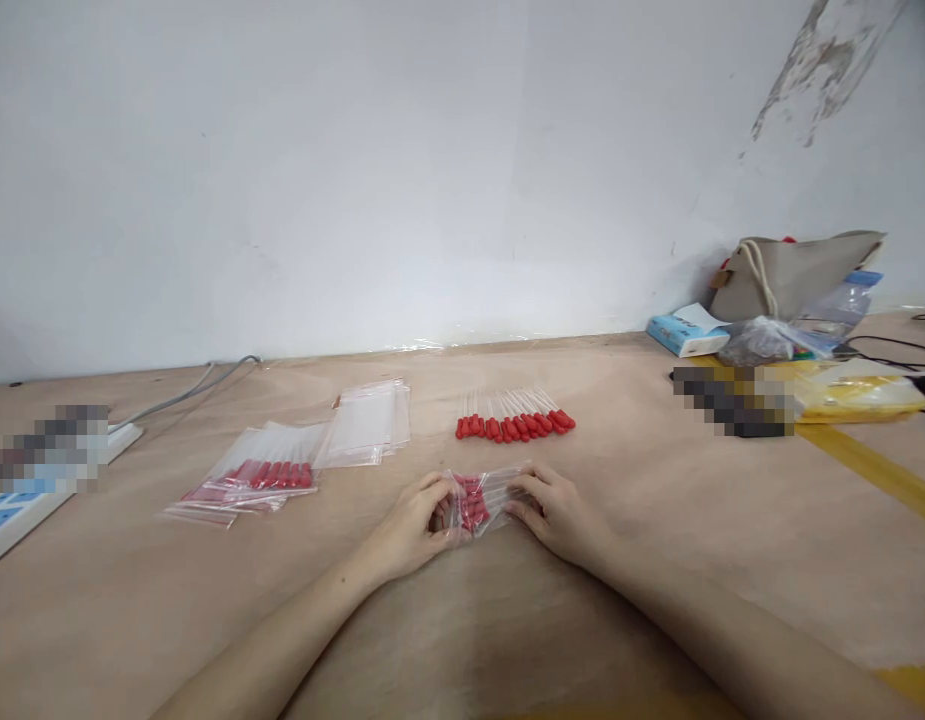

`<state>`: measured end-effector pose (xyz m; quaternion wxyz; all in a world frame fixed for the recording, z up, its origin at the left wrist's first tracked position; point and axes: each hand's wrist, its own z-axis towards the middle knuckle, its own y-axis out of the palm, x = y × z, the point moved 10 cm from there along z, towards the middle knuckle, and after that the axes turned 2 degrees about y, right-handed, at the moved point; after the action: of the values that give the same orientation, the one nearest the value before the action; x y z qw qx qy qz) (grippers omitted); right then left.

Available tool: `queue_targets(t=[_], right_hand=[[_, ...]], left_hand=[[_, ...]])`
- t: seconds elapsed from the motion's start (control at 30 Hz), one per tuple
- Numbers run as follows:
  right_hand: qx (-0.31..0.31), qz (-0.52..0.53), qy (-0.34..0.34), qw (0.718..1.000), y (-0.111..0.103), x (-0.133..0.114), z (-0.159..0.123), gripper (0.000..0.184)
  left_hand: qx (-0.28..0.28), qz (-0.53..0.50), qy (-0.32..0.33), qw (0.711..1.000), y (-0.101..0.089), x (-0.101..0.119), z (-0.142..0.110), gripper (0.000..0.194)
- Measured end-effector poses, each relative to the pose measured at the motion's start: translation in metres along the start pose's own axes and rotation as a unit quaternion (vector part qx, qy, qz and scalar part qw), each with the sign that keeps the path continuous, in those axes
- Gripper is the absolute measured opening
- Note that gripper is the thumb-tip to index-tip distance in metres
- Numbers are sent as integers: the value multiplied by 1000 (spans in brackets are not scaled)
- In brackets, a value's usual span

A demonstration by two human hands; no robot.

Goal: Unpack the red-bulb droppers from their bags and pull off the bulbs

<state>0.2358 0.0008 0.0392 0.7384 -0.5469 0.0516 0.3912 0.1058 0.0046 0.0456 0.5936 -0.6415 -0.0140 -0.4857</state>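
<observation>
Just in front of me, a clear zip bag (496, 494) holds several droppers with red rubber bulbs and thin clear stems. My left hand (411, 522) grips the bag at the bulb end, fingers curled round its edge. At the stem end, my right hand (558, 512) pinches the same bag between thumb and fingers. Behind the bag lies a row of loose droppers (516, 428), bulbs towards me and stems towards the wall. To the left rests a pile of filled bags (263, 470) with red bulbs inside, beside a stack of flat clear bags (364, 420).
A white power strip (27, 515) with a grey cable (184, 395) lies at the left. At the right are a blue tissue pack (687, 332), a grey bag (799, 275), a yellow packet (856, 395) and a partly blurred dark object (732, 400). A white wall (357, 180) closes the back.
</observation>
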Motion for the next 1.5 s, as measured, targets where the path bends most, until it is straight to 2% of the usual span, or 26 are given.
queue_targets(t=[0.13,0.2,0.37,0.47,0.6,0.73,0.87,0.97,1.07,1.17,1.23,1.33,1.4,1.5], right_hand=[[1,17,-12,1000,-1,-1,1,9],[0,23,-14,1000,-1,-1,0,9],[-5,7,-6,1000,1,1,-1,8],[-4,6,-11,1000,1,0,0,9],[-9,12,-12,1000,0,-1,0,7],[-7,8,-11,1000,0,-1,-1,8],[-2,14,-4,1000,0,2,-1,8],[6,21,1,1000,-1,5,-1,11],[1,19,12,1000,0,8,-1,13],[-1,21,17,1000,0,9,-1,11],[-1,22,15,1000,0,9,-1,9],[1,26,15,1000,-1,10,-1,10],[0,28,15,999,-1,11,-2,9],[-3,29,16,999,-1,13,-2,9]], left_hand=[[18,41,38,998,2,10,-2,19],[22,62,47,997,4,9,-3,21],[-18,94,83,992,8,8,-3,31],[-28,102,82,991,9,8,-1,29],[5,131,80,988,9,7,0,26],[6,149,73,986,16,4,1,25],[43,160,75,983,12,4,4,21],[65,124,57,988,4,-2,4,19],[79,39,26,996,-5,-11,0,18],[66,-66,0,996,-3,-20,-2,24],[68,-94,5,993,-2,-20,-2,25],[77,-97,19,992,-11,-18,2,18],[52,-101,10,993,-23,-20,5,19],[27,-91,-29,995,-63,-31,4,20]])
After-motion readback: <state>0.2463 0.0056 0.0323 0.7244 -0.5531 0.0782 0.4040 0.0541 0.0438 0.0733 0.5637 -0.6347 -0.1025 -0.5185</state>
